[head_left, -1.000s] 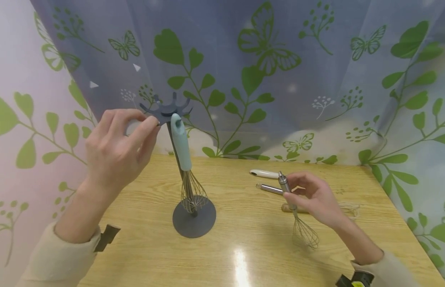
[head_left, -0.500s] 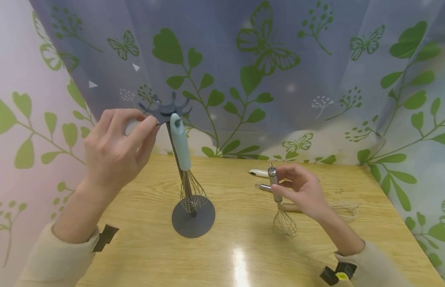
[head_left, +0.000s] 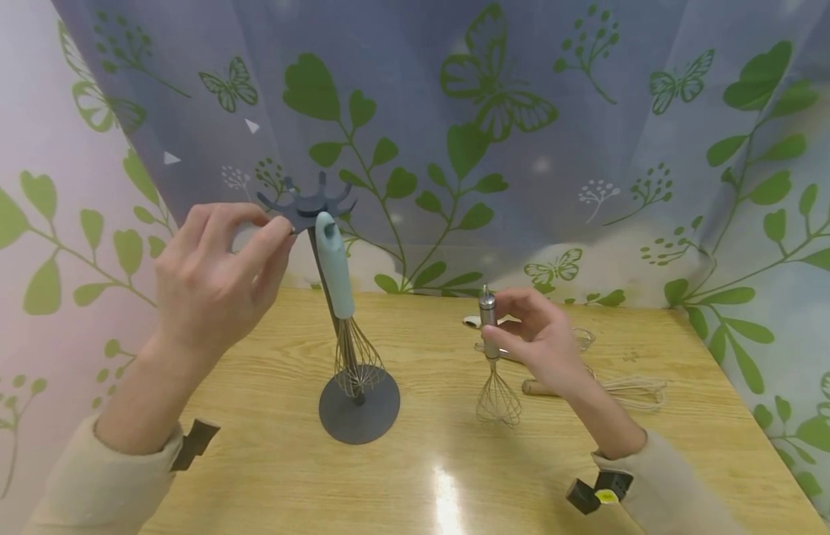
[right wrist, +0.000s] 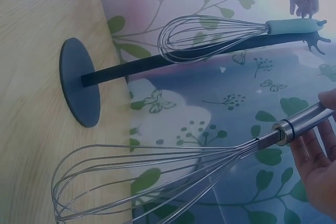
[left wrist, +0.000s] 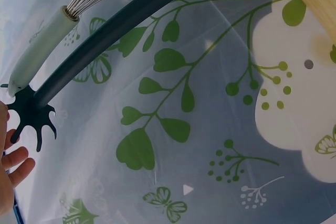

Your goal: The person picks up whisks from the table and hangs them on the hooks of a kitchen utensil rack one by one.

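A dark stand [head_left: 360, 420] with a round base and a crown of hooks rises from the table. From one hook hangs a whisk with a light blue handle [head_left: 336, 275], its wires down along the pole. My left hand [head_left: 214, 275] pinches a hook tip at the crown's left side; the left wrist view shows only its fingers [left wrist: 18, 158] at the edge. To the right of the stand, my right hand [head_left: 545, 342] holds a steel whisk [head_left: 488, 327] upright by the handle, wires downward. The right wrist view shows this whisk's wires [right wrist: 157, 182] apart from the stand.
Behind and below my right hand lie more whisks on the wooden table [head_left: 267, 461]: one with a white handle [head_left: 471, 322], one with a metal handle [head_left: 511, 354], one with a wooden handle [head_left: 536, 387]. A leaf-patterned curtain [head_left: 401, 111] hangs behind the table.
My right hand has moved left and slightly away from me with the steel whisk, which has become more upright. My left hand and the stand have stayed in place.
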`<state>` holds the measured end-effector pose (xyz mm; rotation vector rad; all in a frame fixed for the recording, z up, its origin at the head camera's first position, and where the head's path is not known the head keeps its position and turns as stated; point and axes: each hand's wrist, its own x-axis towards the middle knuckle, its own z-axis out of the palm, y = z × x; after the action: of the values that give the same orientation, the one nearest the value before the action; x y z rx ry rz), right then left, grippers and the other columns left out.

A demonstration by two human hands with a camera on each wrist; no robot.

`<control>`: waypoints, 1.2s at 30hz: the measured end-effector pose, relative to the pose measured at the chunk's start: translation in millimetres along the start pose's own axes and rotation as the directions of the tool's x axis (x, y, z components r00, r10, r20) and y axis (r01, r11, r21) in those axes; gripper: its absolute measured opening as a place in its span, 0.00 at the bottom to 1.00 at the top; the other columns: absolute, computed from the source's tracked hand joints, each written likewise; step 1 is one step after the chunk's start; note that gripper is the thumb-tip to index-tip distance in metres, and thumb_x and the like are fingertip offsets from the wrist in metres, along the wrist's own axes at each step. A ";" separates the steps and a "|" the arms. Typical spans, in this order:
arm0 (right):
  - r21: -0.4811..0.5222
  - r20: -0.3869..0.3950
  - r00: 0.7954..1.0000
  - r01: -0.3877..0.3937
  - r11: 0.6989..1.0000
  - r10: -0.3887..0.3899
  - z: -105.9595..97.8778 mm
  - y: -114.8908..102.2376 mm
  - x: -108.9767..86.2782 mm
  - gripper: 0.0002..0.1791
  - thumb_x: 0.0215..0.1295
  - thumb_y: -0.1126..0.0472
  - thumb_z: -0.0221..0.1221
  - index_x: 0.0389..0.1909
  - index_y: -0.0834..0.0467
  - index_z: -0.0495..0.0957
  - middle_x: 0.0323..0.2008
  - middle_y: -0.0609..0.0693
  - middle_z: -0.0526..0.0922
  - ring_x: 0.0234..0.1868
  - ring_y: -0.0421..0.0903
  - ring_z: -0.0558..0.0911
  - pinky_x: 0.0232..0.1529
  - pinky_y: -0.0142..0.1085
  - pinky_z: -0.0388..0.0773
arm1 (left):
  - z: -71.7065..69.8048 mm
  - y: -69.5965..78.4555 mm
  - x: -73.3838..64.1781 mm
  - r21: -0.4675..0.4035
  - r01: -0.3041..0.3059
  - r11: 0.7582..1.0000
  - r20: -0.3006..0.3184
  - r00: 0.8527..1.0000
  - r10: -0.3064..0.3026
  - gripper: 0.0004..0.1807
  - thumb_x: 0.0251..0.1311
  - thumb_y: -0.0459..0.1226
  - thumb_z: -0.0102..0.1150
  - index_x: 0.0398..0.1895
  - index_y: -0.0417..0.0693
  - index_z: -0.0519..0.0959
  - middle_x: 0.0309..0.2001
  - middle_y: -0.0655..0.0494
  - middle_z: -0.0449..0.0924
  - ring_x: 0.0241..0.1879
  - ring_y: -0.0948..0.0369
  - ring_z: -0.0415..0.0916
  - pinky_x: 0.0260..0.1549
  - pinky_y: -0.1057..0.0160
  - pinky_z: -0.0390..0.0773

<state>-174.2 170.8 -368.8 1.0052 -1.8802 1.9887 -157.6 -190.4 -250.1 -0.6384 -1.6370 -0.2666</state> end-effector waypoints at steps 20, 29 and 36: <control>0.076 -0.040 0.997 0.066 0.995 -0.064 30.5 3.6 24.7 0.34 0.57 0.87 0.61 0.56 0.49 0.81 0.45 0.40 0.87 0.43 0.36 0.85 0.43 0.27 0.87 | -0.1 2.5 0.7 0.008 0.001 1.000 -0.010 1.000 -0.001 0.03 0.70 0.33 0.60 0.37 0.46 0.81 0.35 0.40 0.82 0.35 0.38 0.77 0.23 0.40 0.74; 0.077 -0.046 0.997 0.063 0.995 -0.060 41.8 1.1 34.2 0.32 0.59 0.83 0.64 0.55 0.46 0.81 0.46 0.39 0.87 0.44 0.36 0.86 0.42 0.28 0.87 | 0.8 1.2 0.9 0.005 -0.003 1.000 -0.007 1.000 0.003 0.03 0.70 0.34 0.59 0.38 0.45 0.82 0.36 0.40 0.82 0.36 0.38 0.77 0.24 0.40 0.75; 0.058 -0.031 0.997 0.067 0.996 -0.065 51.3 -1.9 43.1 0.31 0.61 0.81 0.64 0.55 0.44 0.80 0.47 0.38 0.87 0.46 0.35 0.86 0.44 0.29 0.88 | 2.8 -1.7 -0.2 0.006 -0.014 1.000 -0.019 1.000 0.014 0.02 0.69 0.33 0.61 0.37 0.45 0.82 0.35 0.41 0.82 0.35 0.38 0.78 0.23 0.41 0.75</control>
<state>-188.5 110.3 -343.9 1.0348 -1.7599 2.0203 -160.9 -190.4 -250.5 -0.6404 -1.6144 -0.2566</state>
